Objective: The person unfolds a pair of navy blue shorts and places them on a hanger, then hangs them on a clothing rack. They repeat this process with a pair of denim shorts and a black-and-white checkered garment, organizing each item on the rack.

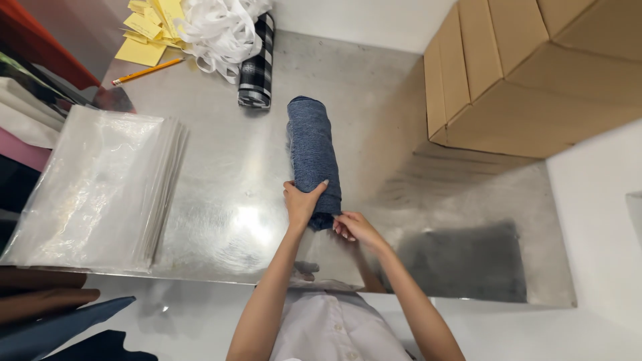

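The rolled blue cloth [312, 157] lies lengthwise, pointing away from the person; left hand [300, 204] fingers wrap its near end; right hand [354, 227] fingertips pinch its edge.

Counts on the steel table [221, 200]: 1 blue fabric roll [311, 150]; 1 plaid fabric roll [257, 67]; 1 pencil [147, 71]; 1 stack of clear plastic bags [93, 187] (individual bags too many to count); 1 pile of yellow slips [150, 27]; 1 heap of white tape [217, 30]; 1 cardboard box [535, 73].

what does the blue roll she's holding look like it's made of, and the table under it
Blue roll: probably knit fabric, matte and heathered, soft where the left hand grips it. Table: likely brushed metal, grey, with a glare spot and faint reflections.
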